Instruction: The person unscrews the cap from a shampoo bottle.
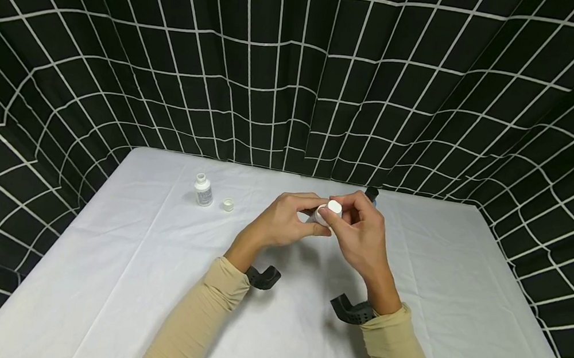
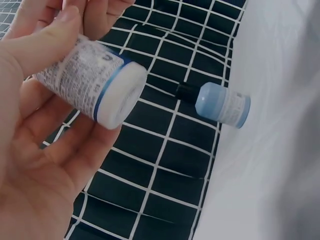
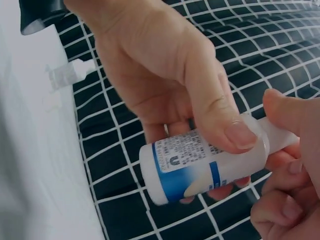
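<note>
My left hand (image 1: 288, 216) holds a small white bottle (image 3: 200, 162) with a blue band and printed label, fingers on one side and thumb on the other. In the left wrist view its white base (image 2: 125, 95) faces the camera. My right hand (image 1: 362, 232) pinches the white cap (image 1: 334, 206) at the bottle's neck between thumb and fingers. Both hands are raised over the middle of the table. The right wrist view shows the bottle tilted, its neck end partly covered by the right fingers (image 3: 292, 207).
At the left on the white-covered table (image 1: 152, 281) stands another white bottle (image 1: 204, 192), uncapped, with a loose white cap (image 1: 227, 204) beside it. A blue bottle with a black cap (image 2: 222, 105) stands behind my right hand. A black gridded curtain (image 1: 276, 74) surrounds the table.
</note>
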`<state>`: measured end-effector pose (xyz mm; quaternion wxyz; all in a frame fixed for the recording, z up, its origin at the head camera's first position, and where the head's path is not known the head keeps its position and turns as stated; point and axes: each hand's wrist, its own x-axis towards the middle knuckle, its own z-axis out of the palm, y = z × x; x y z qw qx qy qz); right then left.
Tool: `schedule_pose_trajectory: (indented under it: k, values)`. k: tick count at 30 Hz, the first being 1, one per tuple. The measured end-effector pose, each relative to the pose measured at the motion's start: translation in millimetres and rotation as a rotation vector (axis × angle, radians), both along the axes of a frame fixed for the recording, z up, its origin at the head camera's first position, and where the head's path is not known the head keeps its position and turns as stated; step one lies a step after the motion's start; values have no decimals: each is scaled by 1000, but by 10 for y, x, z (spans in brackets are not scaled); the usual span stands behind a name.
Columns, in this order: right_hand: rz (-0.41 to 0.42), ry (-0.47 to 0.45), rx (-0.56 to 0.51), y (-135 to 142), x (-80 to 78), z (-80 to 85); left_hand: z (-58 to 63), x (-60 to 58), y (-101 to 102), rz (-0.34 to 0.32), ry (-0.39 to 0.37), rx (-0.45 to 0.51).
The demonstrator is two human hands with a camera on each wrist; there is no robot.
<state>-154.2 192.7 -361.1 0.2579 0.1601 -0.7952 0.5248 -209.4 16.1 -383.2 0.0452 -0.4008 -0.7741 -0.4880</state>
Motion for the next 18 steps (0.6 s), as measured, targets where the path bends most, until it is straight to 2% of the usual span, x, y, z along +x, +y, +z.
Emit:
schedule_pose_trajectory:
  k: [4, 9, 13, 18]
  values:
    - [39, 10, 27, -4, 26, 42, 6, -7, -30, -61, -37, 7]
    - [109, 49, 87, 26, 85, 120, 52, -8, -51, -108, -18, 19]
    - [172, 66, 121, 42, 97, 157, 89, 8, -67, -83, -29, 45]
    - [236, 12, 210, 60, 96, 166, 90, 22, -88, -19, -126, 27]
